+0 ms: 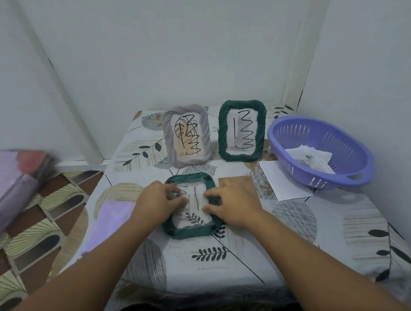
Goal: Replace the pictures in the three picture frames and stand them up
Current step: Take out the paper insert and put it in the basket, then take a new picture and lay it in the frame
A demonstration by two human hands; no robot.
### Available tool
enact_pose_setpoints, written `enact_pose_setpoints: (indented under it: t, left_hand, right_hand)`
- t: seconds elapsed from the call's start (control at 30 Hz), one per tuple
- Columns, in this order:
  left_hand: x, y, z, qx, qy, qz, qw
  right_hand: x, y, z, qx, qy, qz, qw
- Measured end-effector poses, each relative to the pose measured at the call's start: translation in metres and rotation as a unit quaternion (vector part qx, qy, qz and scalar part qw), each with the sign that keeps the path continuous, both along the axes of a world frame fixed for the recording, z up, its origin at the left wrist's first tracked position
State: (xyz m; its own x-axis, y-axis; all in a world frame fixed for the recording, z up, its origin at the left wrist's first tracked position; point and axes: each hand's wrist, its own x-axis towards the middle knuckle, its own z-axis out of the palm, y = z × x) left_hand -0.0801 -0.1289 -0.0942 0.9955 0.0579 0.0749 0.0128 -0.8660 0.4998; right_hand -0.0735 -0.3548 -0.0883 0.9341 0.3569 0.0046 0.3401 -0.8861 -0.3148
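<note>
Head view: two frames upright at the back of the patterned tablecloth (291, 232), a grey rope frame (167, 138) and beside it a green rope frame (221, 134), each showing a scribbled picture. Judged done, those two. Third green frame (187, 232) flat near the table's middle, under both hands, apparently still being fitted; standing it up left to do. Left hand (157, 201) curled over the frame's left edge, fingertips on the sheet inside. Right hand (235, 203) gripping the right rim, fingers bent round it. Loose white sheet (274, 181) and brown backing board (234, 180) lying just behind. Purple basket (294, 146) at the right holding discarded papers. No readable brand, label or lettering anywhere; only marker squiggles.
</note>
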Motion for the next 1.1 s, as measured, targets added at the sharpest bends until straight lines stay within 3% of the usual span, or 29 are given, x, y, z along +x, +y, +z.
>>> enact_pose_setpoints:
  t: [0.13,0.23,0.5,0.67,0.77,0.9,1.1]
  left_hand:
    - [0.005,-0.001,0.004,0.016,0.015,-0.008,1.0]
    - [0.011,-0.004,0.009,0.031,-0.002,-0.006,1.0]
    - [0.044,-0.086,0.046,-0.021,-0.024,-0.063,0.997]
    - [0.075,-0.153,0.05,-0.011,-0.012,-0.108,0.994]
    - [0.087,-0.188,0.051,-0.102,0.022,-0.095,0.99]
    - [0.1,-0.23,0.06,-0.242,0.095,-0.056,0.964]
    - [0.117,-0.258,0.056,-0.32,0.166,-0.018,0.933]
  right_hand:
    - [0.001,-0.001,0.006,0.003,-0.01,0.002,1.0]
    - [0.004,-0.012,0.019,0.076,-0.027,-0.018,0.997]
    - [0.039,-0.104,0.083,0.167,-0.182,-0.174,0.953]
    - [0.069,-0.174,0.083,0.072,-0.06,-0.277,0.956]
    - [0.078,-0.199,0.073,-0.027,0.033,-0.277,0.96]
    - [0.085,-0.213,0.065,-0.09,0.094,-0.285,0.949]
    - [0.093,-0.214,0.049,-0.116,0.131,-0.289,0.941]
